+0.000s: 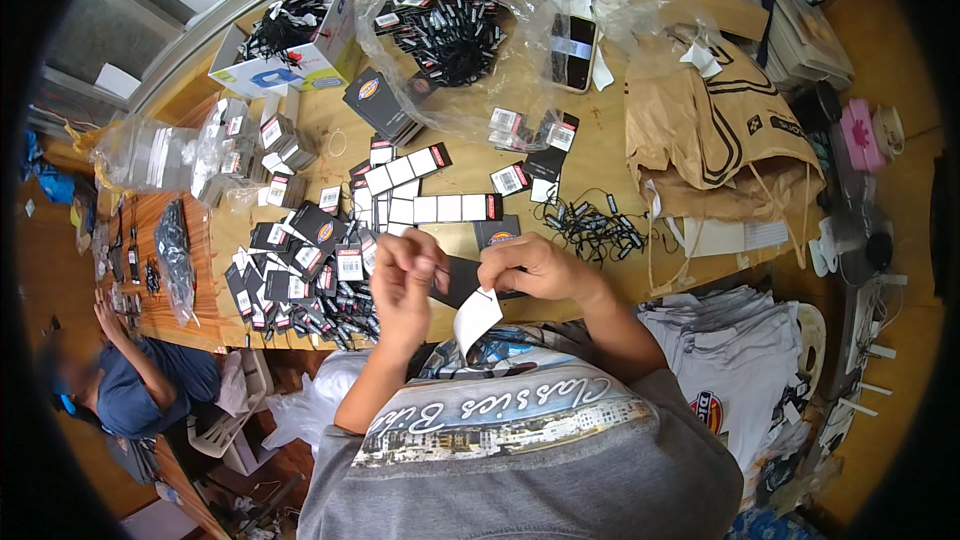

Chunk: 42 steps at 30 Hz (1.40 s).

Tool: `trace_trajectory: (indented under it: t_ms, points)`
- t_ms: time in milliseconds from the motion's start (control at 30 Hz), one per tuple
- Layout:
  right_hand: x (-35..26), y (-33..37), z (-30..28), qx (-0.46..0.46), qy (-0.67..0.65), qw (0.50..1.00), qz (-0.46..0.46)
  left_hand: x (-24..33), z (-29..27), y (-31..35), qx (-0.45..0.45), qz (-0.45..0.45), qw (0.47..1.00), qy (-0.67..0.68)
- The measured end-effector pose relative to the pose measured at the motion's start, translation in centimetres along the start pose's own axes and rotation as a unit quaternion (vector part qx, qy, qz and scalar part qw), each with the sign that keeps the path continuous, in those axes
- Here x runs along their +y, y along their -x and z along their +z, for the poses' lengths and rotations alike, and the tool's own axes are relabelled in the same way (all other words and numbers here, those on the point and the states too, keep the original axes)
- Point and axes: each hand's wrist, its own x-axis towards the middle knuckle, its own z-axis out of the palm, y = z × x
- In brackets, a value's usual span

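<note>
As right hand pinches white label, black card behind, partly hidden

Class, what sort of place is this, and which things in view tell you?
Probably a small workshop for tagging clothes: black tags heaped on the wooden table, a bundle of black cords, and pale garments stacked nearby.

The table over here looks like smooth wood, and the clear bag on it is thin, glossy, crinkled plastic. The brown bag is creased, matt paper. The white label seems smooth paper, the phone glassy, the stacked shirts dull cloth.
</note>
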Motion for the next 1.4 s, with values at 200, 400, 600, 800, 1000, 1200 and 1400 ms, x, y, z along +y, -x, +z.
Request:
trace_trajectory:
  t_ms: [200, 400, 600, 800, 1000, 1200, 1400]
  points:
    - [-0.6, -0.3, -0.1, 0.078, 0.138, 0.986, 0.053, 1.3, 0.2, -1.0, 0.041, -0.084, 0.969, 0.229]
    - [-0.8, 0.2, 0.5, 0.183, 0.094, 0.969, 0.14, 0.0, -0.3, -0.8, 0.078, -0.095, 0.967, 0.221]
    - [-0.6, 0.2, 0.5, 0.267, -0.194, 0.926, 0.181, -0.5, -0.4, -1.3, 0.119, -0.14, 0.956, 0.229]
    - [-0.4, 0.1, 0.5, 0.256, -0.224, 0.925, 0.172, -0.4, -0.6, -1.5, 0.109, -0.132, 0.955, 0.243]
    - [-1.1, -0.1, 0.3, 0.25, -0.318, 0.892, 0.202, -0.3, -0.6, -1.3, 0.081, -0.11, 0.971, 0.194]
    - [-1.2, 0.1, 0.4, 0.226, -0.258, 0.916, 0.206, 0.1, -0.3, -1.1, 0.075, -0.122, 0.987, 0.066]
    - [-1.6, -0.1, 0.9, 0.262, -0.172, 0.931, 0.186, 0.1, 0.2, -1.1, 0.039, -0.111, 0.992, -0.036]
